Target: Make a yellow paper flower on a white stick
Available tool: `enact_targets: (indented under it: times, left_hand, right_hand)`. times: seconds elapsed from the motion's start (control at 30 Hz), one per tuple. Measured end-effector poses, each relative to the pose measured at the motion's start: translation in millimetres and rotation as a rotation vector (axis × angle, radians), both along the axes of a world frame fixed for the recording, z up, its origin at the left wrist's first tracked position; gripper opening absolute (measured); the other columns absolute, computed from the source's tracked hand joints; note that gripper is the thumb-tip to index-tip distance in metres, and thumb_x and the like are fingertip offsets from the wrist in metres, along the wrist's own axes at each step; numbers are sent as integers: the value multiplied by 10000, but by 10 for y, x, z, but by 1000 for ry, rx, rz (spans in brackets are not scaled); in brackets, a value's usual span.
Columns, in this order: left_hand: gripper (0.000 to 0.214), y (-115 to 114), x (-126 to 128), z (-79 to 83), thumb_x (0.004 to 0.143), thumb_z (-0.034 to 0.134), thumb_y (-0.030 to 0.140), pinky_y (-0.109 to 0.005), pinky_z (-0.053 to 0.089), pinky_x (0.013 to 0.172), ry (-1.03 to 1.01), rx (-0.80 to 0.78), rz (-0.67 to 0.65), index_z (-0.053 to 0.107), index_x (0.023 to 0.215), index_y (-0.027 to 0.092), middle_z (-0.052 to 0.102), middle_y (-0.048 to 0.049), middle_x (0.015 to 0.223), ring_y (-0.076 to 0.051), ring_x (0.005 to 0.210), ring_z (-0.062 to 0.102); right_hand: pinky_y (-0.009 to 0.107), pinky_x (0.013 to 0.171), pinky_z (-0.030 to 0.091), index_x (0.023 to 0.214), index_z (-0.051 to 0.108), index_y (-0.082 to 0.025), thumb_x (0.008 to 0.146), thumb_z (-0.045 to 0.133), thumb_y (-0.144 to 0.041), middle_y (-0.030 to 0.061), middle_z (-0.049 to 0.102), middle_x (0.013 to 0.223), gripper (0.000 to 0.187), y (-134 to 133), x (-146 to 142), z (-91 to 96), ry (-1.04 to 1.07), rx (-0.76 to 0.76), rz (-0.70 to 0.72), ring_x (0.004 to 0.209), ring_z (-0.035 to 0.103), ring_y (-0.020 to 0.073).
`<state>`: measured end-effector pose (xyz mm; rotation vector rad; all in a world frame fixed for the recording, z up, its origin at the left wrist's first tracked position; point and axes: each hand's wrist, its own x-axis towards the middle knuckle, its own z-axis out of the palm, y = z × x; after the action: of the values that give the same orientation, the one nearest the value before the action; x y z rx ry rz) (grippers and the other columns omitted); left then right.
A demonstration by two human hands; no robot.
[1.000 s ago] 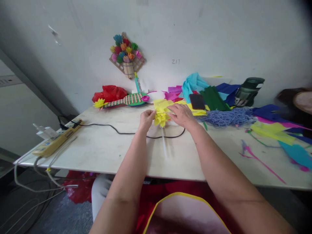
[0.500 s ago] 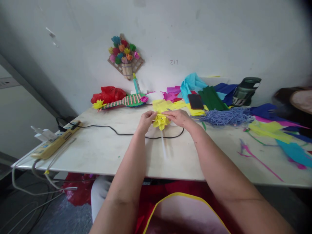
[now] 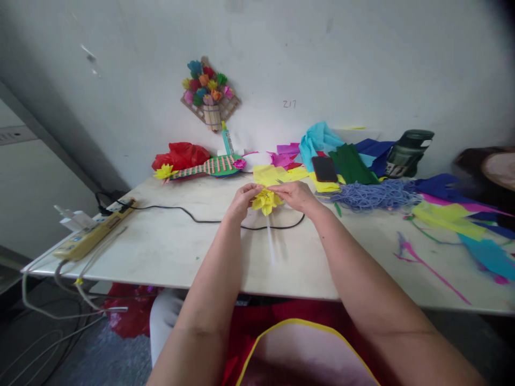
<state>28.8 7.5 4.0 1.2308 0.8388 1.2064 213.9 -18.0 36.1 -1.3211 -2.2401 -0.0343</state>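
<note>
A yellow paper flower (image 3: 266, 202) is between my two hands over the middle of the table. My left hand (image 3: 243, 199) pinches its left edge, fingers bent. On the other side my right hand (image 3: 295, 195) is closed at the petals, with its fingertips at the flower's upper right. A thin grey pointed tip (image 3: 279, 182) shows beside the right fingers; what it belongs to is hidden. Below the flower a pale whitish stick (image 3: 271, 244) points toward me, and I cannot tell whether it is joined to the flower. Yellow paper (image 3: 269, 175) lies just behind my hands.
A black cable (image 3: 193, 217) runs from the power strip (image 3: 94, 233) past the flower. Behind stand a green paper guitar (image 3: 219, 165) and a glue bottle (image 3: 227, 140). To the right are a phone (image 3: 324, 169), blue-grey yarn (image 3: 374, 194), coloured paper and a dark bottle (image 3: 408, 153).
Both hands stay at the flower with almost no visible movement. The whole view has shifted slightly, so the things on the table appear a little further right.
</note>
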Motion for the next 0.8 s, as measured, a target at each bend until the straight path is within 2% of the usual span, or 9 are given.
enact_targets:
  times: [0.23,0.6,0.8]
  left_hand:
    - [228,12,1,-29,551,693,248,-202,359,480,-6,-12,-51,614,745,159,614,0,637,-96,530,545]
    - [184,-18,31,0,546,654,223,-200,349,447,-6,-47,-45,604,706,148,599,-6,621,-92,507,532]
    - [270,-30,43,15,546,645,222,-206,393,488,-24,-59,-93,606,800,140,612,-12,665,-105,538,557]
  right_hand:
    - [269,743,459,1121,653,-320,842,477,-215,15,707,1040,346,-12,7,7,-55,32,-9,912,648,190]
    - [260,768,461,1075,683,-302,839,458,-172,15,712,1011,351,-41,-13,26,-60,63,3,938,641,181]
    - [246,748,463,1072,684,-302,831,487,-171,12,718,989,338,-22,-9,10,-46,72,2,914,646,172]
